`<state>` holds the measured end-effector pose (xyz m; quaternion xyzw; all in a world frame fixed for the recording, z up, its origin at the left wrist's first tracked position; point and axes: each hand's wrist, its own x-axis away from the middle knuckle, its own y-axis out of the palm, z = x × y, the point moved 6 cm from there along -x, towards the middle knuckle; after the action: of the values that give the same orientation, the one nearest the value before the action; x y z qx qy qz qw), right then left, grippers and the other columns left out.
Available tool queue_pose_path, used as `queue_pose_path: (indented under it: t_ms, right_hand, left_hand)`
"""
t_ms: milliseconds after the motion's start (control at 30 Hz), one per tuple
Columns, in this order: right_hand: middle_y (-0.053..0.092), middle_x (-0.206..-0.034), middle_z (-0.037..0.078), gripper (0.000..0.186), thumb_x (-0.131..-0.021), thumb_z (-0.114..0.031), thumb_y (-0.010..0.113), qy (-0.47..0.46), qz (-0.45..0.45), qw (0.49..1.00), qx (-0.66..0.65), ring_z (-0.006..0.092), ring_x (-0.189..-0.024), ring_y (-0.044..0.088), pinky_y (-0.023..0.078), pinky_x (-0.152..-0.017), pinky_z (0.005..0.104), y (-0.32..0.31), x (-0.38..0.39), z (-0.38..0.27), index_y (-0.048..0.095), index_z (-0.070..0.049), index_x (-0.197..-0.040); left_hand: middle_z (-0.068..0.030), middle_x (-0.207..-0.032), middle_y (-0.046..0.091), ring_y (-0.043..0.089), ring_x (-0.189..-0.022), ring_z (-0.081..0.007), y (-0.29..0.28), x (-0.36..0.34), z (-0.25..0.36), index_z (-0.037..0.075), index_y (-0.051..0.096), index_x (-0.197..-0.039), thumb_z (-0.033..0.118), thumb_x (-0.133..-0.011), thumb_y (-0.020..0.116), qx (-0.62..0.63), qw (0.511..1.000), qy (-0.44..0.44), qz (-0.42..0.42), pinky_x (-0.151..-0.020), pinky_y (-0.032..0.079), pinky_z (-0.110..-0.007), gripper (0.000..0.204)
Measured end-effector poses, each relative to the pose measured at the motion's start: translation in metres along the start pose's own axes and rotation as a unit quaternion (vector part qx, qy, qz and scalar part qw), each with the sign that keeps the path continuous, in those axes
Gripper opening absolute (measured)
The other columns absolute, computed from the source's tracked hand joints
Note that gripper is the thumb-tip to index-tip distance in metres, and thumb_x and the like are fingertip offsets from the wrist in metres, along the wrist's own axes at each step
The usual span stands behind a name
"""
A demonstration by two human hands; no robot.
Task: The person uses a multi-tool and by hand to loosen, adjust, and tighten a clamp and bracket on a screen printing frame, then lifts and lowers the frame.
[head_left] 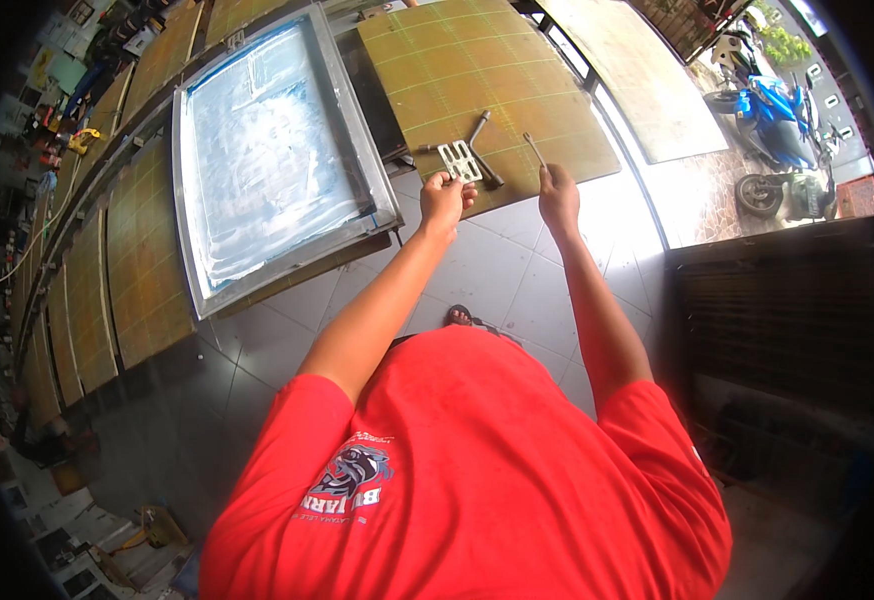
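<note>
My left hand (pixel 444 203) grips a small pale metal plate (pixel 459 162) with several long slots cut through it. The plate is held up over the near edge of a brown board (pixel 517 75) marked with a green grid. Just behind the plate, a dark three-armed socket wrench (pixel 491 177) lies on the board, partly covered by the plate. To the right, my right hand (pixel 559 198) is closed around a thin metal rod-like tool (pixel 533 148). Its slim end points up and away, and its lower part is hidden in my fingers.
A metal-framed printing screen (pixel 185 215) smeared white and blue stands at left. More gridded boards (pixel 147 250) line the far left. A pale board (pixel 637 70) is at right, with a blue motorcycle (pixel 782 125) beyond. A dark slatted bench (pixel 777 300) stands near right.
</note>
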<state>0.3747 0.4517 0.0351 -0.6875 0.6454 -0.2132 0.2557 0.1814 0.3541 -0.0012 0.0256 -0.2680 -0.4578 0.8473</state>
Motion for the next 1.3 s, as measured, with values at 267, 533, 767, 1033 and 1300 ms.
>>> queue_pose_path:
  t_ms: [267,533,767,1033,1300]
  right_hand:
    - [0.06,-0.099,0.019,0.024,-0.086,-0.019,0.052,-0.053,0.003,0.994,0.097,0.0363,-0.093,0.058,0.045,-0.081,0.0433,-0.002,-0.014,0.0,0.06,-0.003,-0.103]
    - [0.059,-0.097,0.017,0.022,-0.084,-0.014,0.052,-0.092,0.021,0.992,0.085,0.0356,-0.093,0.056,0.045,-0.08,0.0433,0.004,-0.013,0.008,0.057,-0.005,-0.104]
    - [0.058,-0.096,0.017,0.025,-0.084,-0.011,0.05,-0.156,0.04,0.983,0.088,0.0361,-0.091,0.056,0.045,-0.078,0.0447,0.008,-0.025,-0.001,0.054,-0.008,-0.109]
    - [0.059,-0.102,0.015,0.029,-0.082,-0.013,0.051,-0.175,-0.028,0.976,0.129,0.0344,-0.095,0.055,0.043,-0.081,0.0438,0.035,-0.032,-0.015,0.055,-0.011,-0.111]
    - [0.057,-0.106,0.014,0.031,-0.079,-0.013,0.054,-0.278,0.014,0.931,0.238,0.0324,-0.097,0.052,0.04,-0.086,0.0426,0.045,-0.012,-0.029,0.06,-0.012,-0.11]
  left_hand:
    - [-0.0122,-0.074,0.066,0.063,-0.061,-0.0155,-0.003,-0.087,0.074,0.003,0.064,-0.087,0.012,-0.085,0.051,-0.297,0.935,0.184,0.052,-0.057,0.049,-0.031,0.016]
    - [-0.0166,-0.097,0.064,0.062,-0.089,-0.0309,0.006,-0.116,0.104,0.008,0.065,-0.1,0.02,-0.082,0.055,-0.592,0.79,0.161,0.012,-0.077,0.049,-0.039,0.024]
    - [-0.0156,-0.114,0.055,0.06,-0.09,-0.023,-0.02,-0.036,0.143,0.003,0.059,-0.11,0.015,-0.083,0.06,-0.43,0.854,0.292,-0.033,-0.076,0.049,-0.031,0.03]
    - [-0.0048,-0.094,0.06,0.055,-0.082,-0.0097,-0.234,0.159,0.136,-0.001,0.058,-0.103,0.008,-0.089,0.055,-0.294,0.883,0.284,0.229,-0.072,0.045,-0.021,0.017]
    - [-0.0064,-0.091,0.063,0.059,-0.084,-0.0145,-0.357,0.249,0.076,0.003,0.061,-0.098,0.011,-0.085,0.06,-0.358,0.8,0.23,0.423,-0.075,0.046,-0.027,0.016]
